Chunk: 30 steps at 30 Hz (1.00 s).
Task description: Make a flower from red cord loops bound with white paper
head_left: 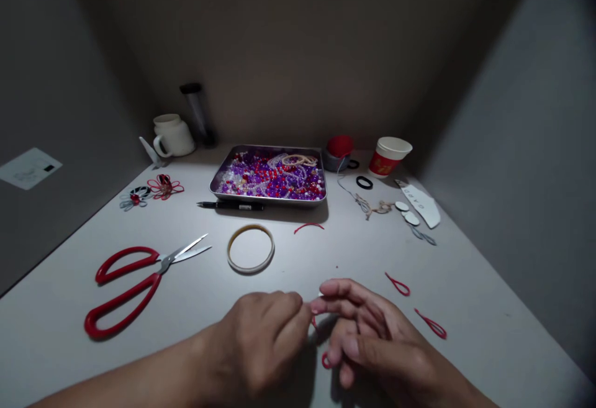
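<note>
Both hands meet low at the near edge of the desk (56, 308), fingertips touching. The left hand (261, 340) is curled, thumb and forefinger pinched on a thin red cord (315, 323). The right hand (367, 333) pinches the same cord from the other side, its other fingers loosely bent below. The cord shows only in bits: a short run between the two hands and a small curl (325, 361) under the right fingers. The rest is hidden, so its full length and heading cannot be told; the visible part runs roughly downward from the pinch toward the person.

Just right of the right hand lie two red cord loops (398, 284) (431, 324), each long and narrow, slanting from upper left to lower right. A short curved red piece (308, 226) lies further out, near a pale ring (250, 248). Red-handled scissors (135, 284) lie to the left, well apart, blades pointing right and away.

Beyond, a metal tray (218, 185) of purple, red and white beads, with a black pen (230, 205) along its near side. Far left: finished cord flowers (164, 187), a white mug (172, 135). Far right: a paper cup (389, 155), white cut-outs (421, 204).

Bare desk between the hands and the ring; walls close in on three sides.
</note>
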### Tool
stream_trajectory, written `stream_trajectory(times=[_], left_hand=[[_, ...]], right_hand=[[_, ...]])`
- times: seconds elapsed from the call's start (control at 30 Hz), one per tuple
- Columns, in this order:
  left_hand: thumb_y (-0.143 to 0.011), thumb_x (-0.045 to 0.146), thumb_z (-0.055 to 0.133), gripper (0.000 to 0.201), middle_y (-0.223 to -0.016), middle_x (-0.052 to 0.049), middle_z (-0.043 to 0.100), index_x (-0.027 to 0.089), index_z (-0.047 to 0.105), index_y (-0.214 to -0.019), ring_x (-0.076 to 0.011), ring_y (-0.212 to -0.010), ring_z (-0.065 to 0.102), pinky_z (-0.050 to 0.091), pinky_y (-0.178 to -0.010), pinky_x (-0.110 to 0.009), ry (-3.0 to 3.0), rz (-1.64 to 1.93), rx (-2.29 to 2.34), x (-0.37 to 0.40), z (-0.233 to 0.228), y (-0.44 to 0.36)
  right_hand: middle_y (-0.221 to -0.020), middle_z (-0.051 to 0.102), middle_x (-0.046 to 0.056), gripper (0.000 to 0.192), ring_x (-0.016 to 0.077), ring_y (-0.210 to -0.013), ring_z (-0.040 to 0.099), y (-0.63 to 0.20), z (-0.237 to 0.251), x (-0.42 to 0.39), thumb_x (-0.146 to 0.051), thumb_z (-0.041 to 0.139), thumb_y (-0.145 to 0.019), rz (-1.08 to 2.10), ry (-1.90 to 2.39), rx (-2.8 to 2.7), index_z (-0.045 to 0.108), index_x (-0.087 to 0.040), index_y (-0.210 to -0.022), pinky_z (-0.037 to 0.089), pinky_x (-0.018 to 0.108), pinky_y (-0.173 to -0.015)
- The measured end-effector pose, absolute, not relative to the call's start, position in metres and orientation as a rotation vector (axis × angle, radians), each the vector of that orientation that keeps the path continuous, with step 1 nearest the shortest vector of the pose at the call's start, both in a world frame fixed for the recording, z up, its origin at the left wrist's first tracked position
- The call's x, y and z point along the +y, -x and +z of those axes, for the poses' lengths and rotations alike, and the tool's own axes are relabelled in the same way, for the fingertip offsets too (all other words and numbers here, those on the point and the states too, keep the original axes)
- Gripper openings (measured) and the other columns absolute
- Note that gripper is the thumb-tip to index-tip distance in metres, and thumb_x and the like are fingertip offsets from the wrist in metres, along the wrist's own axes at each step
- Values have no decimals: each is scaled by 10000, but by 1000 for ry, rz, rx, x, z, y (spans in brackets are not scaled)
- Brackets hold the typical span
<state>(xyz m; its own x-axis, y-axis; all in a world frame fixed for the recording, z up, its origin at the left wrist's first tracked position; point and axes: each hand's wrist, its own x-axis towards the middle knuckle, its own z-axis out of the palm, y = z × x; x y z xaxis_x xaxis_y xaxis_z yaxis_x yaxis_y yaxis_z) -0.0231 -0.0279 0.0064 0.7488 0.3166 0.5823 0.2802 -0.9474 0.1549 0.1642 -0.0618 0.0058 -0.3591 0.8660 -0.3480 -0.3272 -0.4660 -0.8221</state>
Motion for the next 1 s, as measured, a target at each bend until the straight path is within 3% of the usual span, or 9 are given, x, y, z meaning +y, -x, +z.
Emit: stream_trajectory(times=[0.17, 0.33, 0.53, 0.7, 0.83, 0.93, 1.0], left_hand=[[-776, 34, 442, 160, -619, -75, 579, 86, 594, -779, -129, -552, 534, 414, -496, -217, -2286, 982, 786, -28, 9, 16], [-778, 37, 461, 156, -609, -81, 594, 77, 611, -768, -121, -553, 544, 411, -510, -201, -2213, 987, 752, -34, 12, 11], [-792, 84, 447, 182, -584, -70, 586, 97, 624, -752, -122, -516, 518, 376, -482, -210, -2247, 886, 764, -38, 8, 9], [-830, 204, 433, 271, -538, -18, 514, 120, 568, -611, -101, -507, 463, 347, -496, -214, -1938, 610, 880, -36, 15, 6], [-820, 375, 443, 322, -446, 50, 413, 150, 476, -592, -58, -375, 355, 263, -373, -175, -1337, 445, 904, -33, 15, 3], [-780, 449, 493, 336, -422, 66, 435, 155, 475, -618, -37, -299, 320, 215, -306, -153, -1076, 467, 940, -31, 12, 0], [-768, 457, 514, 336, -433, 60, 463, 149, 492, -634, -32, -289, 320, 211, -292, -144, -1004, 499, 959, -30, 10, -1]], right_hand=[[-944, 605, 79, 364, 88, -500, 571, -159, 10, -60, -299, 681, -681, 1650, 1217, -868, 521, -166, -980, 477, 241, -483], [-497, 536, -23, 259, 94, -398, 488, -156, 8, -62, -370, 611, -738, 1552, 1409, -1126, 572, -133, -836, 380, 206, -405], [-517, 458, -30, 243, 104, -461, 447, -154, 9, -68, -322, 485, -821, 1197, 1330, -1545, 506, -169, -633, 349, 222, -444], [-590, 450, -14, 242, 112, -519, 450, -157, 4, -70, -223, 369, -875, 842, 1190, -1798, 471, -176, -661, 343, 235, -493], [-588, 501, 10, 313, 132, -526, 487, -161, 0, -70, -259, 337, -903, 865, 1197, -1804, 544, -164, -689, 381, 254, -512], [-637, 584, 47, 385, 170, -582, 558, -163, -1, -69, -341, 310, -916, 953, 1238, -1672, 642, -156, -856, 431, 284, -545], [-729, 633, 77, 360, 192, -632, 586, -163, -2, -69, -374, 383, -893, 983, 1320, -1584, 643, -148, -996, 456, 299, -564]])
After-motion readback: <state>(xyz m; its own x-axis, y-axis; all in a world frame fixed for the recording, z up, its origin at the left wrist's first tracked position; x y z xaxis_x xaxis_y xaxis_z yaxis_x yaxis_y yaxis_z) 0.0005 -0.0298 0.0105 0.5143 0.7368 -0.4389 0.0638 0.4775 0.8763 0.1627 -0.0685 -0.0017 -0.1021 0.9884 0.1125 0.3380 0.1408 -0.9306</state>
